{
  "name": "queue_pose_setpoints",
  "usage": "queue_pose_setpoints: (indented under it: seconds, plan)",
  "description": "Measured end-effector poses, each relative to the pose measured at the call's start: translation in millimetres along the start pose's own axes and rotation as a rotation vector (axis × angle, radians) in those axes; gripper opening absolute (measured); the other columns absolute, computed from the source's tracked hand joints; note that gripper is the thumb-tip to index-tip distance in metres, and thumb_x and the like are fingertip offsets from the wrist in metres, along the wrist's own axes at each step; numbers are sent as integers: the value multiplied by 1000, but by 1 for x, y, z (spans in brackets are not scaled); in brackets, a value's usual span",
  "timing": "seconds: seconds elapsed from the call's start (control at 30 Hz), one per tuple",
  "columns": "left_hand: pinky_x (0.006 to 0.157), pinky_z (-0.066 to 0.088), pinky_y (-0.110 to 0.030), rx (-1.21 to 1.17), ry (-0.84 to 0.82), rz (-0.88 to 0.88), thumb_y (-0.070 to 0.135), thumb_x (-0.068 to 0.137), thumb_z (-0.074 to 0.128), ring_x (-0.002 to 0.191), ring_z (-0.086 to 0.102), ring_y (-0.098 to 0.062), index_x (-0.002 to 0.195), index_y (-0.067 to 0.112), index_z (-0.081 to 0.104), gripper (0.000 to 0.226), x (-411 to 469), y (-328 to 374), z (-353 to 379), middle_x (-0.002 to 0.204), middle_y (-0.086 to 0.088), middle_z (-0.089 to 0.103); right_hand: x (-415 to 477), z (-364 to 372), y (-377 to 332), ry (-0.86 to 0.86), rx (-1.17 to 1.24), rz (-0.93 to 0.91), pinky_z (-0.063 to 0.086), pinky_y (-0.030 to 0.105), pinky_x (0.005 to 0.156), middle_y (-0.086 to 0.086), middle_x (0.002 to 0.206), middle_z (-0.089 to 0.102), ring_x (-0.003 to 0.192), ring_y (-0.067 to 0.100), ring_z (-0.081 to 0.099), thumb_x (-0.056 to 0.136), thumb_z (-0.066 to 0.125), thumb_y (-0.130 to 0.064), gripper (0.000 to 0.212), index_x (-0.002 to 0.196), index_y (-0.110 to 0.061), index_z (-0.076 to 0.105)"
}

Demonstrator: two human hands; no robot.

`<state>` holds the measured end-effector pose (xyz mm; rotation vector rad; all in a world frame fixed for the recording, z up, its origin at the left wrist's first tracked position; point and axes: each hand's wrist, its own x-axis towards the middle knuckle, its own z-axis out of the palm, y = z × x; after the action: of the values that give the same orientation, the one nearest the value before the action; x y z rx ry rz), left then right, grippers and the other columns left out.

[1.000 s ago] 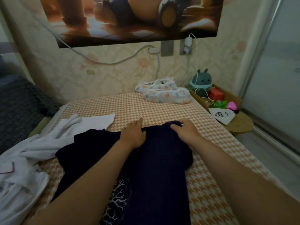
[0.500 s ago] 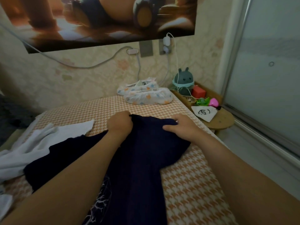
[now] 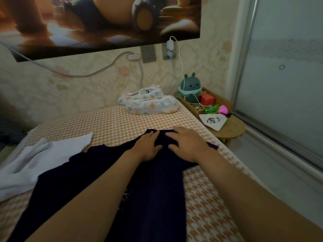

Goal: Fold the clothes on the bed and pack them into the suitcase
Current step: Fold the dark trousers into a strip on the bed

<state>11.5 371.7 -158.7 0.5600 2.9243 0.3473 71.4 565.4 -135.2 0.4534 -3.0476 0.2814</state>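
My left hand and right hand stopped pinching the dark navy fabric garment; flat fingers now smooth it for folding.

Poster on wall, grey cable sagging below it. Charger plugged in beside switch plate. Side table holds bunny lamp, red box, pink toy, white pouch. Frosted door at right.

Matt navy knit garment, soft white cloth garment, woven orange-and-cream houndstooth bed cover, smooth pale wooden side table, frosted glass door, glossy wall poster
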Motion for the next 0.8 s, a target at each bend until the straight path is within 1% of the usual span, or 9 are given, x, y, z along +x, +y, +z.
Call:
queue_pose_setpoints:
  seconds: [0.07, 0.13, 0.23, 0.4, 0.53, 0.6, 0.67, 0.73, 0.8]
  plan:
    - [121, 17, -42, -72, 34, -4, 40, 101, 43, 149, 12, -23, 156, 21, 12, 66, -13, -11, -3, 162, -4, 14, 2, 8, -12, -245, -8, 39, 15, 45, 121, 1, 165, 9, 151, 22, 11, 99, 32, -61, 62, 156, -38, 19]
    - [118, 25, -43, -109, 96, 14, 34, 102, 43, 145, 24, -25, 154, 22, 23, 57, -31, -26, -12, 158, -1, 27, 6, 9, -23, -312, -74, 107, 17, 51, 119, 4, 164, 15, 148, 27, 19, 99, 31, -61, 61, 155, -37, 23]
    - [112, 32, -41, -53, 216, 6, 26, 102, 44, 135, 36, -28, 148, 21, 36, 47, -68, -56, -30, 147, -3, 40, 17, 0, -51, -185, -168, 144, 26, 51, 112, 9, 146, 44, 130, 30, 42, 100, 36, -47, 51, 144, -23, 45]
    - [93, 40, -40, 91, 496, -212, 15, 98, 47, 114, 46, -30, 132, 16, 51, 34, -138, -123, -59, 130, -11, 51, 41, 2, -129, -105, 22, -27, 35, 48, 109, 8, 139, 51, 122, 31, 49, 102, 43, -32, 40, 139, -22, 53]
    - [93, 39, -41, 133, 442, -472, 29, 95, 52, 118, 46, -32, 133, 16, 47, 40, -192, -177, -66, 130, -12, 50, 60, 15, -192, -26, 212, -139, 53, 44, 90, 3, 131, 62, 108, 27, 60, 102, 44, -22, 33, 127, -25, 64]
    - [98, 42, -41, 1, 346, -545, 46, 92, 56, 122, 47, -32, 138, 15, 44, 55, -210, -199, -61, 134, -12, 49, 67, 27, -217, 26, 226, -167, 52, 41, 91, 2, 133, 60, 112, 25, 59, 102, 43, -20, 34, 130, -25, 63]
    - [98, 46, -40, -129, 241, -539, 55, 89, 57, 116, 55, -27, 130, 18, 54, 56, -220, -210, -59, 127, -7, 59, 72, 40, -237, 74, 202, -193, 50, 37, 89, 3, 136, 55, 113, 25, 56, 103, 43, -22, 36, 136, -26, 57]
    - [93, 48, -38, -121, 254, -473, 52, 88, 60, 101, 62, -20, 105, 25, 67, 33, -228, -212, -63, 105, 3, 68, 77, 52, -251, 69, 130, -185, 49, 38, 86, 8, 145, 42, 116, 29, 52, 104, 44, -27, 44, 147, -28, 41]
    - [82, 48, -34, -118, 349, -401, 49, 87, 63, 84, 61, -14, 81, 29, 63, 20, -232, -212, -72, 83, 11, 65, 80, 60, -258, -4, 47, -130, 49, 40, 89, 13, 152, 29, 123, 33, 47, 104, 43, -33, 56, 155, -31, 20]
